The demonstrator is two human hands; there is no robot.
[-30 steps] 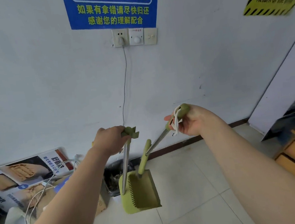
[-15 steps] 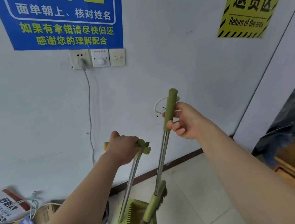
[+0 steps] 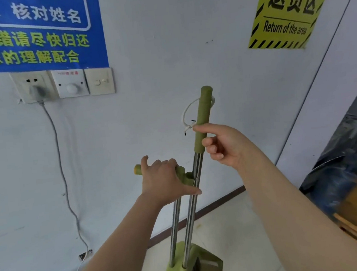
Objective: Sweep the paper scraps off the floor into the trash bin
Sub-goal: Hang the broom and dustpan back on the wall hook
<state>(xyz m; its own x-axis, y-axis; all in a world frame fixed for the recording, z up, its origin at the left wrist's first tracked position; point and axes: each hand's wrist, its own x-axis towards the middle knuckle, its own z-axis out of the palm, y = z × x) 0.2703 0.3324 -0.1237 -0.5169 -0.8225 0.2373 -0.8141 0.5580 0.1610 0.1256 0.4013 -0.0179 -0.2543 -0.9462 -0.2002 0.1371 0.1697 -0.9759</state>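
Observation:
My left hand (image 3: 166,180) grips the green handle of the dustpan (image 3: 190,264), whose steel pole runs down to the green pan at the bottom edge. My right hand (image 3: 223,144) pinches the green grip of the broom (image 3: 203,120), which stands upright with its steel pole pressed into the clip on the dustpan handle. A white string loop hangs from the broom's top. The broom head is hidden inside the pan. No paper scraps or trash bin are in view.
A white wall stands close ahead with a socket and switches (image 3: 65,83), a grey cable (image 3: 61,167) hanging down, a blue sign (image 3: 35,33) and a yellow sign (image 3: 287,11). Tiled floor (image 3: 231,228) lies below. Dark bags and a wooden cabinet (image 3: 356,202) crowd the right.
The broom has swung from tilted to upright and parallel with the dustpan pole, its pole now in the handle clip. The view has risen and moved closer to the wall.

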